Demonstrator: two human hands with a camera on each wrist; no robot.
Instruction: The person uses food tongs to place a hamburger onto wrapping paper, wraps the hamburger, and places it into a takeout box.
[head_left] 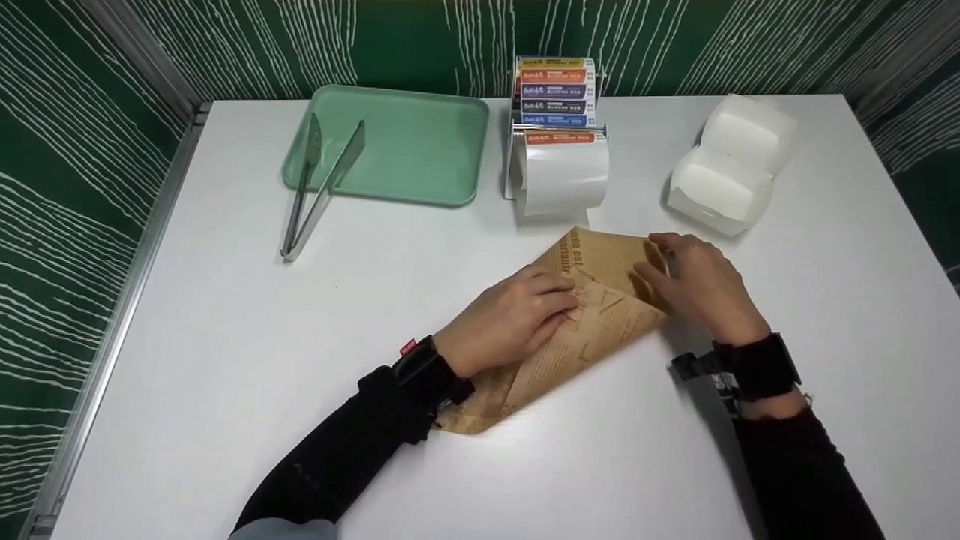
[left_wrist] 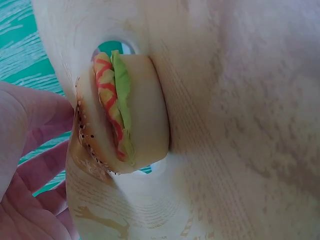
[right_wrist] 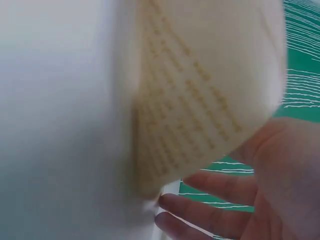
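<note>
Printed brown wrapping paper [head_left: 600, 330] lies folded at a slant across the table. My left hand [head_left: 517, 311] curls its fingers over the folded flap and holds it down. Inside the paper, the left wrist view shows a sesame-bun burger [left_wrist: 120, 110] with lettuce and a red-striped yellow filling. The paper hides that burger from the head view. At the right end, my right hand [head_left: 705, 281] grips the raised paper edge between thumb and fingers. In the right wrist view, the paper [right_wrist: 190, 95] bulges beside the thumb and the other fingers extend below it.
A green tray [head_left: 420, 146] stands at the back left, with metal tongs [head_left: 300, 217] resting over its corner. Behind the paper is a label dispenser [head_left: 566, 176] with several coloured label rolls [head_left: 555, 90]. An opened white carton [head_left: 720, 187] sits at the back right.
</note>
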